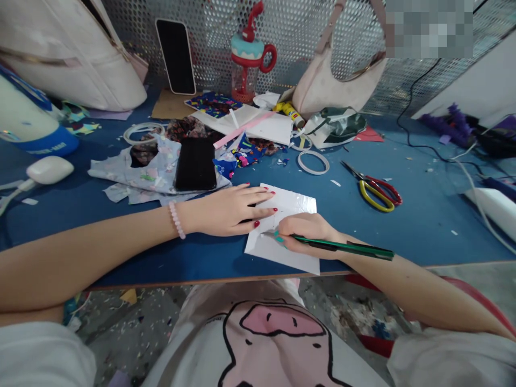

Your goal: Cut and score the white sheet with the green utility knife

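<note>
A folded white paper [288, 258] lies at the table's front edge, with a strip of shiny clear tape near its upper right corner. My left hand [228, 210] rests flat on its left side, fingers spread, red nails on the paper. A green pencil [350, 248] is gripped in my right hand [308, 232], its back end pointing right over my forearm. The tip is hidden behind my fingers, low over the middle of the paper. Just beyond my left hand lie a black rectangular object [196, 164] and pale patterned fabric [121, 171].
Scissors [377, 191] with red and yellow handles lie to the right, near a white tape ring [313, 162]. Behind stand a phone [176, 56], a red-handled cup [244, 67] and a handbag [338, 86]. A white device [50, 170] sits at left. Cables run along the right.
</note>
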A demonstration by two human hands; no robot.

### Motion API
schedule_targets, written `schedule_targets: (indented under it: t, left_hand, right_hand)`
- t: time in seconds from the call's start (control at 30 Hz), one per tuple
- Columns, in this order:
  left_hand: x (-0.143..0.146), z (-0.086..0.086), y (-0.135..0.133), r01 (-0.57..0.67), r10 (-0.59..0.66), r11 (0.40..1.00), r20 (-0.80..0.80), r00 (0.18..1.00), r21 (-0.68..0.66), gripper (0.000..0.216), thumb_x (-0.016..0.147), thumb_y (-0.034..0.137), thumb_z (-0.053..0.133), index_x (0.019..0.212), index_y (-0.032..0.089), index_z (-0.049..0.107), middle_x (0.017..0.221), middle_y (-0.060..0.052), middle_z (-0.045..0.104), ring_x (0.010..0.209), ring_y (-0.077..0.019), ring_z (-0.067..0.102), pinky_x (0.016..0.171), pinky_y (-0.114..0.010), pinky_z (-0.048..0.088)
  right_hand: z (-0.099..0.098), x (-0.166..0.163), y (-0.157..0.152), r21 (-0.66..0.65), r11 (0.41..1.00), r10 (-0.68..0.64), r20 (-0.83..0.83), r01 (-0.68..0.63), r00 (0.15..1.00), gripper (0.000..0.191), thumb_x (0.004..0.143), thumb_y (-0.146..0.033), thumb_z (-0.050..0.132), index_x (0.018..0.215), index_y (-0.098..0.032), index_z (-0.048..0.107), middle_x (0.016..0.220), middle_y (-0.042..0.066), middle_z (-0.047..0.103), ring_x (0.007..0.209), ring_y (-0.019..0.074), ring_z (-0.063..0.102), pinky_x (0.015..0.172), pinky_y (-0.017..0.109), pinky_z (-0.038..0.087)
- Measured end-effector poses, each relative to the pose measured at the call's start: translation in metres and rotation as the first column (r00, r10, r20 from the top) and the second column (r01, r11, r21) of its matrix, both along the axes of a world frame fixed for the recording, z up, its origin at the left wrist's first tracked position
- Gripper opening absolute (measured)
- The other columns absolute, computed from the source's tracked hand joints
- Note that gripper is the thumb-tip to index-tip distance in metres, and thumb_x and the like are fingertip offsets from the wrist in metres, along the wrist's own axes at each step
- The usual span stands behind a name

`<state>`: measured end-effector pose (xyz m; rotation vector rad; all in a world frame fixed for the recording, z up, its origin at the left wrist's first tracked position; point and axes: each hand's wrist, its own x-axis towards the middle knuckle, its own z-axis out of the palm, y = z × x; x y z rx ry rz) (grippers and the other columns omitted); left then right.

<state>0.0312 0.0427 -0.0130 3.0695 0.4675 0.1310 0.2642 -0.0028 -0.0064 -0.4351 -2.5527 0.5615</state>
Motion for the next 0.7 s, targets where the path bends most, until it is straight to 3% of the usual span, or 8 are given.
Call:
schedule_targets:
  t: [0.5, 0.7]
  left_hand:
    - [0.0004, -0.0011, 0.0004, -0.008, 0.009, 1.0, 0.038, 0.999, -0.025, 0.046, 0.096, 0.032, 0.044, 0.141, 0.02, 0.043, 0.15, -0.015, 0.034, 0.14, -0.0303, 0.03, 0.11, -0.051, 0.029]
    - [0.0002, -0.0003, 0.0003, -0.005, 0.005, 1.0, 0.014, 1.0, -0.006, 0.047, 0.097, 0.032, 0.042, 0.142, 0.02, 0.041, 0.151, -0.016, 0.032, 0.141, -0.0298, 0.028, 0.11, -0.051, 0.029]
  right_hand:
    - [-0.0018, -0.0038, -0.0014, 0.023, 0.999, -0.026, 0.037, 0.025, 0.999, 0.023, 0.093, -0.014, 0.035, 0.072, -0.021, 0.041, 0.061, -0.003, 0.048, 0.056, 0.0094, 0.043, 0.055, 0.02, 0.036]
    - [-0.0016, 0.0002, -0.0024, -0.013, 0.997, -0.071, 0.12, 0.073, 0.99, 0.02, 0.086, -0.012, 0.038, 0.069, -0.02, 0.046, 0.063, -0.001, 0.053, 0.058, 0.0115, 0.047, 0.057, 0.023, 0.039]
